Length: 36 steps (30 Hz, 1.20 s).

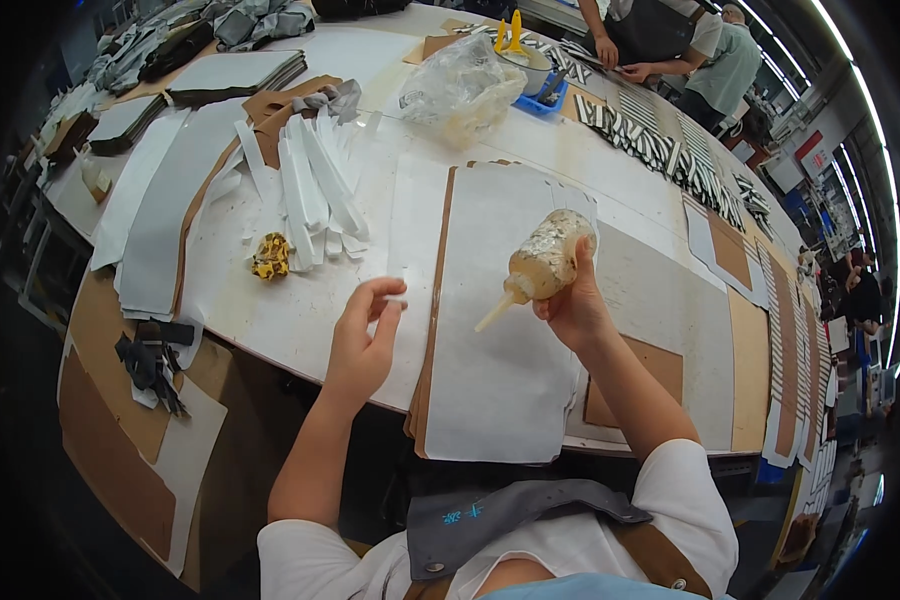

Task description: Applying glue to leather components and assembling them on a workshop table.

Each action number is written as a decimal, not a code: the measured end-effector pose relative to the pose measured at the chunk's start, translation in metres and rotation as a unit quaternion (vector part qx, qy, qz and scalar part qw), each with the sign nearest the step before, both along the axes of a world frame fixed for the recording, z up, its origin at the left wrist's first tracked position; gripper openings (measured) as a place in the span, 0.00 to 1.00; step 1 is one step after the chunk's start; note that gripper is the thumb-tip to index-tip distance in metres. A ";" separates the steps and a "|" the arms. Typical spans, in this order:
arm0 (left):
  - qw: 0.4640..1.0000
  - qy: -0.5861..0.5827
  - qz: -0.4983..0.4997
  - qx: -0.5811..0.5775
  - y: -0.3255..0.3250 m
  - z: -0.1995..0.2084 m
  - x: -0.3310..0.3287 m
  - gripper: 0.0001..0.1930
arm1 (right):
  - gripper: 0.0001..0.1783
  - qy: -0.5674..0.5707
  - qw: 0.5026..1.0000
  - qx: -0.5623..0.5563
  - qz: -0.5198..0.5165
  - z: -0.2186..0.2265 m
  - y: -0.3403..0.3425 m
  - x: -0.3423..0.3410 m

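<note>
My right hand (582,308) is wrapped round a squeeze bottle (552,258), a cloudy, yellowish one with a crusted, stained body. It is tilted, its thin nozzle (495,312) pointing down and to the left over a stack of pale grey sheets (500,390) with brown edges. To the left of that stack, my left hand (363,335) is raised above the table with fingers curled. A small whitish bit shows at its fingertips, too small to name. Nothing joins the two hands.
White strips (315,185) lie in a pile at the left, near a yellow-and-black lump (270,256). Farther back are a crumpled clear plastic bag (460,85) and a blue tray (542,98). Striped pieces (660,150) line the right side, where another person's hands (635,72) work.
</note>
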State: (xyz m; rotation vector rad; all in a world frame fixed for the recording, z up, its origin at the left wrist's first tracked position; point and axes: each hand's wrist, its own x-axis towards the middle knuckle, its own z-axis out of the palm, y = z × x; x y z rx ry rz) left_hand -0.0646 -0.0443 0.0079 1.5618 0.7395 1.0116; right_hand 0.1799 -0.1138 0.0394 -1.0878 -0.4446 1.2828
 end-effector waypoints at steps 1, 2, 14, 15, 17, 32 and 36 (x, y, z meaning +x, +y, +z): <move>0.999 -0.005 -0.024 -0.033 -0.016 0.005 -0.012 0.10 | 0.34 -0.030 0.999 -0.009 0.005 -0.001 -0.001 0.002; 0.996 -0.010 -0.048 -0.068 -0.029 0.009 -0.024 0.10 | 0.33 -0.060 0.998 -0.019 0.012 -0.002 0.000 0.003; 0.932 0.043 -0.175 -0.314 -0.087 -0.031 -0.063 0.19 | 0.35 -0.251 0.968 0.015 0.005 -0.001 0.024 -0.005; 0.934 0.036 -0.166 -0.313 -0.089 -0.032 -0.060 0.20 | 0.32 -0.279 0.960 0.029 -0.001 0.000 0.026 -0.008; 0.927 -0.004 -0.154 -0.341 -0.096 -0.038 -0.057 0.20 | 0.30 -0.304 0.952 0.041 -0.002 0.003 0.027 -0.015; 0.859 -0.210 -0.155 -0.440 -0.113 -0.054 -0.053 0.19 | 0.30 -0.324 0.942 0.057 0.063 -0.002 0.016 -0.043; 0.860 -0.205 -0.149 -0.444 -0.114 -0.054 -0.053 0.19 | 0.29 -0.318 0.945 0.052 0.060 -0.005 0.010 -0.045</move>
